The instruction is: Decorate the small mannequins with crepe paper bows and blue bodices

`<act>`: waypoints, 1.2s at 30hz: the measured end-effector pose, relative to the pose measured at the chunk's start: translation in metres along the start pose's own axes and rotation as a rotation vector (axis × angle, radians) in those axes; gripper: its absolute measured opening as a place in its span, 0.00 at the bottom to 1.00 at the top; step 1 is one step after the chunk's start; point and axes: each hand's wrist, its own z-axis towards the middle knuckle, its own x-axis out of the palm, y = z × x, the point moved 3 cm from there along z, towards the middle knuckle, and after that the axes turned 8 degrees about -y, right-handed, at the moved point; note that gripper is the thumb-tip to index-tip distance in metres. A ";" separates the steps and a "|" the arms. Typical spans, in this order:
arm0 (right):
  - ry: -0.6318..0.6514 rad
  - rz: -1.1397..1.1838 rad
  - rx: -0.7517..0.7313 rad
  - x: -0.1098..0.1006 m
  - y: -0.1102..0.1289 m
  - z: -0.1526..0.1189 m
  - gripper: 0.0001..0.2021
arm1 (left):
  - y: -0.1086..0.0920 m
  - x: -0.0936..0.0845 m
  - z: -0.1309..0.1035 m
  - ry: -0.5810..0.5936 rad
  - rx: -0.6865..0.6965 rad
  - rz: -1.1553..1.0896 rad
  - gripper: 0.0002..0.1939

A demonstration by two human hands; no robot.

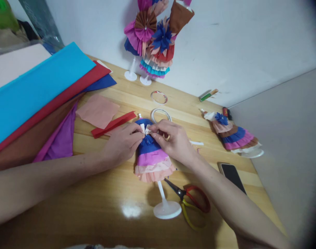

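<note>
A small dress form (151, 157) lies on the table, wearing a tiered crepe-paper dress of blue, purple, white and peach. Its white round stand (167, 209) points toward me. At the dress's waist sits a white paper bow (146, 130). My left hand (124, 143) pinches the bow's left side between thumb and fingers. From the other side, my right hand (175, 140) pinches the bow's right part. Just beyond the hands is a roll of tape (161, 110), partly covered by my right hand. Scissors (186, 195) with red and yellow handles lie beside the stand.
Coloured paper sheets (41, 74) are stacked at left. A peach paper piece (98, 110) and a red strip (112, 125) lie nearby. Two dressed forms (161, 38) stand against the wall. Another dressed form (232, 135) lies at right, near a phone (233, 176) and a green-labelled cutter-like stick (208, 95).
</note>
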 end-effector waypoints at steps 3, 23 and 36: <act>0.043 -0.099 -0.163 0.002 0.005 -0.003 0.10 | 0.000 0.000 -0.001 -0.004 0.011 0.015 0.13; 0.041 0.093 -0.053 -0.001 0.000 -0.001 0.09 | 0.001 0.001 -0.001 0.038 -0.002 0.051 0.12; 0.065 0.057 -0.087 0.002 0.001 -0.002 0.09 | 0.000 0.000 -0.001 0.031 0.030 0.079 0.13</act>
